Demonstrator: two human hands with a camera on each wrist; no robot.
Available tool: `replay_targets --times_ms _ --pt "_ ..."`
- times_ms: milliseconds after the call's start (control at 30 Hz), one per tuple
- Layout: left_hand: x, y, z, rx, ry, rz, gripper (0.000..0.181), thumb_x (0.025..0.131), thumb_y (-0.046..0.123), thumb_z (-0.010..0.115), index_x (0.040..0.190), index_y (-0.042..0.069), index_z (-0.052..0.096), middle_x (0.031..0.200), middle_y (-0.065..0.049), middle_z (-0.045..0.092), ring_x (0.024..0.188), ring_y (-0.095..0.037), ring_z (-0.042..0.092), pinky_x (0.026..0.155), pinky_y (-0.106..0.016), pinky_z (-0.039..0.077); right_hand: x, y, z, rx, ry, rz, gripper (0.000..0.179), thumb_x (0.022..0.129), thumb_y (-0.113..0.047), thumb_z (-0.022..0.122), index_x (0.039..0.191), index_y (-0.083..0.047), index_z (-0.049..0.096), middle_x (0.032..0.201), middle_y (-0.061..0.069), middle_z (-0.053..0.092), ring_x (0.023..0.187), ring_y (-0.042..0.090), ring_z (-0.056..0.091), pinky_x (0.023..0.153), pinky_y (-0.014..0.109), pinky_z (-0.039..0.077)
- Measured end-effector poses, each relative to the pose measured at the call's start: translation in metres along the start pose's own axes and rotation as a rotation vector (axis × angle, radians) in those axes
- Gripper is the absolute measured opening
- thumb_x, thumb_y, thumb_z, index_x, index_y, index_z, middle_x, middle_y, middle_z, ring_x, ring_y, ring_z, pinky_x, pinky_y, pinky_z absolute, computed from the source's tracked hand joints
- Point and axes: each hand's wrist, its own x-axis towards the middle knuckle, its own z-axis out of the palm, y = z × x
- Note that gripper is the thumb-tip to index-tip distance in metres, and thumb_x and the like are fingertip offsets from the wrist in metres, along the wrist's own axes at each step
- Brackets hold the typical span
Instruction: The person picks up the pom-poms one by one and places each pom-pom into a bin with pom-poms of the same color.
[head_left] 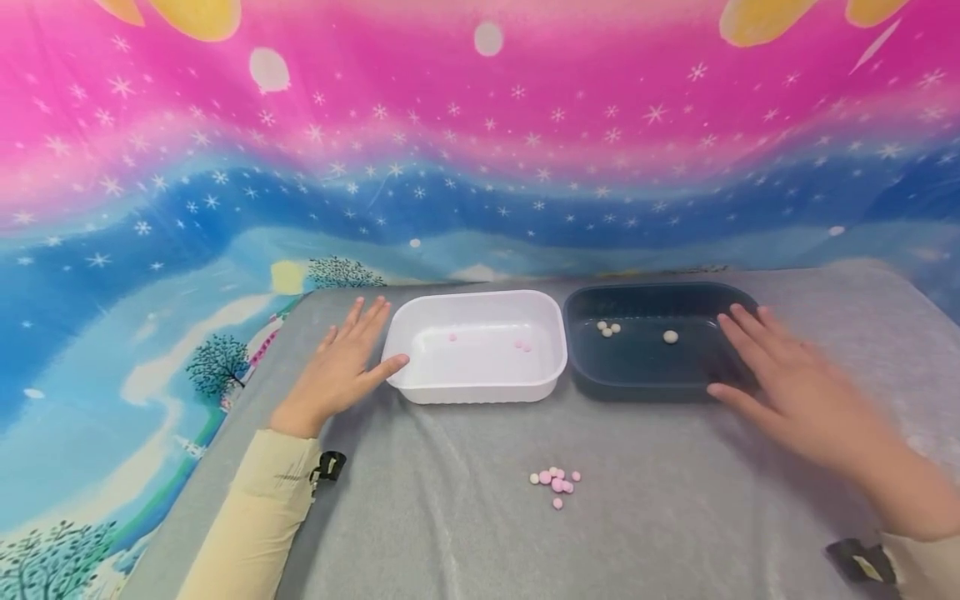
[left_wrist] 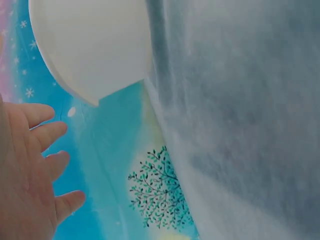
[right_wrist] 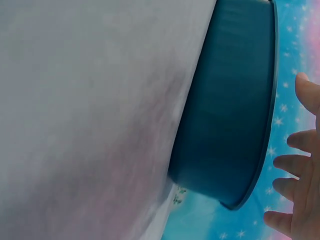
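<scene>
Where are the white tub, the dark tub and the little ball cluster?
White tub [head_left: 483, 358]: head view, bare inside floor.
Dark tub [head_left: 637, 357]: head view, bare inside floor.
Ball cluster [head_left: 558, 484]: head view, pink middle part.

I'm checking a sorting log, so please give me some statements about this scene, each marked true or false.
1. The white tray stands left of the dark tray in the head view. True.
2. The dark tray holds only pink balls. False: cream balls lie in it.
3. Small pink balls lie inside the white tray. True.
4. The left grip pinches a ball. False: the left grip holds nothing.
5. A loose cluster of pink and cream balls lies on the grey cloth. True.
</scene>
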Motion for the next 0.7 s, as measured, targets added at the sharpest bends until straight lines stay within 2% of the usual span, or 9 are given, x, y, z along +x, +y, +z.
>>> replay_targets --times_ms 133,267,367,467,600,700 --pt "0.003 0.005 0.002 0.002 0.009 0.004 0.089 0.096 0.070 0.041 0.162 0.020 0.009 0.169 0.000 0.007 0.157 -0.022 -0.006 0.121 -0.066 0.009 0.004 -0.008 0.000 -0.001 -0.011 -0.017 0.087 0.096 -0.045 0.062 0.161 -0.013 0.014 0.166 0.017 0.014 0.155 0.034 -0.002 0.118 0.069 0.007" --pt "0.004 0.009 0.004 0.003 0.013 0.006 0.090 0.095 0.070 0.042 0.162 0.018 0.010 0.169 0.000 0.008 0.157 -0.023 -0.005 0.121 -0.066 0.012 0.006 -0.017 -0.001 0.007 -0.020 -0.032 0.086 0.095 -0.047 0.062 0.161 -0.014 0.018 0.167 0.011 0.015 0.156 0.030 0.000 0.117 0.070 0.013" --pt "0.004 0.012 0.006 0.004 0.014 0.008 0.091 0.095 0.069 0.042 0.162 0.017 0.010 0.169 0.000 0.008 0.157 -0.025 -0.003 0.120 -0.066 0.013 0.006 -0.025 -0.001 0.002 -0.009 -0.063 0.084 0.095 -0.048 0.062 0.160 -0.016 0.020 0.167 0.009 0.018 0.156 0.029 0.005 0.115 0.070 0.019" --pt "0.005 0.016 0.006 -0.014 0.011 0.013 0.090 0.095 0.069 0.043 0.162 0.018 0.008 0.169 0.001 0.007 0.157 -0.026 -0.002 0.121 -0.066 0.012 0.006 -0.034 0.000 0.006 0.018 -0.104 0.082 0.094 -0.048 0.063 0.160 -0.019 0.023 0.166 0.010 0.022 0.156 0.029 0.008 0.117 0.067 0.020" --pt "0.006 0.022 0.006 -0.052 0.008 0.016 0.091 0.095 0.070 0.043 0.162 0.022 0.006 0.169 0.002 0.005 0.157 -0.023 -0.005 0.122 -0.064 0.010 0.006 -0.047 0.002 0.006 0.049 -0.155 0.081 0.094 -0.047 0.064 0.159 -0.018 0.026 0.164 0.012 0.026 0.156 0.027 0.010 0.122 0.060 0.016" --pt "0.008 0.026 0.006 -0.057 0.002 0.014 0.092 0.094 0.072 0.042 0.162 0.022 0.005 0.169 0.002 0.005 0.157 -0.023 -0.005 0.122 -0.063 0.009 0.008 -0.056 0.004 0.008 0.079 -0.198 0.080 0.093 -0.046 0.066 0.158 -0.014 0.030 0.162 0.013 0.032 0.155 0.028 0.017 0.127 0.043 0.010"
